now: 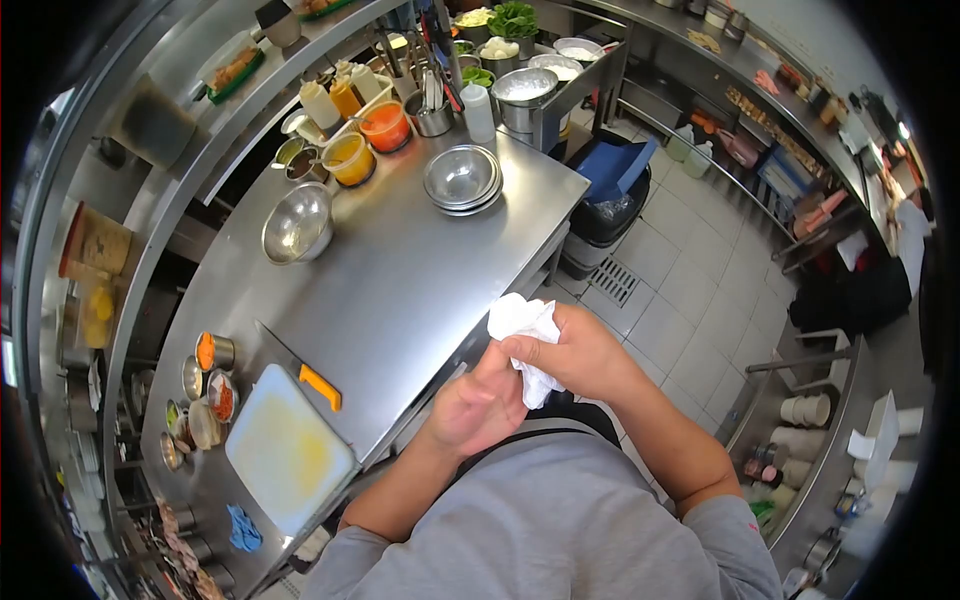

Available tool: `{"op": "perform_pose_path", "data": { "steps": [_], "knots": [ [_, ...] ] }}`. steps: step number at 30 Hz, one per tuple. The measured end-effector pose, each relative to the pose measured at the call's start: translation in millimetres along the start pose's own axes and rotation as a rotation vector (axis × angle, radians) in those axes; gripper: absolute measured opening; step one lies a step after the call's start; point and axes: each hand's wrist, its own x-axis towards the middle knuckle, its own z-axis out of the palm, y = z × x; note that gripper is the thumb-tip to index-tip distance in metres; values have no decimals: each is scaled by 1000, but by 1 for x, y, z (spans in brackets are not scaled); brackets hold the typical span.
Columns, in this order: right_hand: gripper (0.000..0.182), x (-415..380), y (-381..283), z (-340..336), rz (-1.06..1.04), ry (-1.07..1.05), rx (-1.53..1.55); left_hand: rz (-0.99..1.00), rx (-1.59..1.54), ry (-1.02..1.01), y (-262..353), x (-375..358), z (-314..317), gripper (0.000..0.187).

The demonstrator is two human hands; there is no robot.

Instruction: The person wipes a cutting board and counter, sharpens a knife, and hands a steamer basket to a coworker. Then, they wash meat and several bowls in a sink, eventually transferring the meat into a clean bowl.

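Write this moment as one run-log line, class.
right hand: holds white paper towel | left hand: against towel, being wiped | nearby: cutting board, knife on steel counter

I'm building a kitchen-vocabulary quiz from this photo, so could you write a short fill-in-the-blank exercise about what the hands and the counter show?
1. The right hand and the left hand meet around a crumpled ____ paper towel.
2. The knife lying beside the cutting board has an ____ handle.
3. The stacked bowls on the steel counter are made of ____.
4. The bin at the counter's end stands on the ____.

Missing words: white; orange; metal; floor
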Motion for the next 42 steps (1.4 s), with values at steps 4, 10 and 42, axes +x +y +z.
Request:
{"op": "perform_pose_path", "data": {
  "steps": [4,10,42],
  "knots": [
    [27,17,7,-37,-10,-39,-86,49,69,63,-12,32,-1,92],
    [22,29,-11,-69,38,-143,-10,74,10,37,-9,61,10,104],
    [26,80,-18,-61,37,-173,16,72,7,-44,38,69,-24,107]
  ]
}}
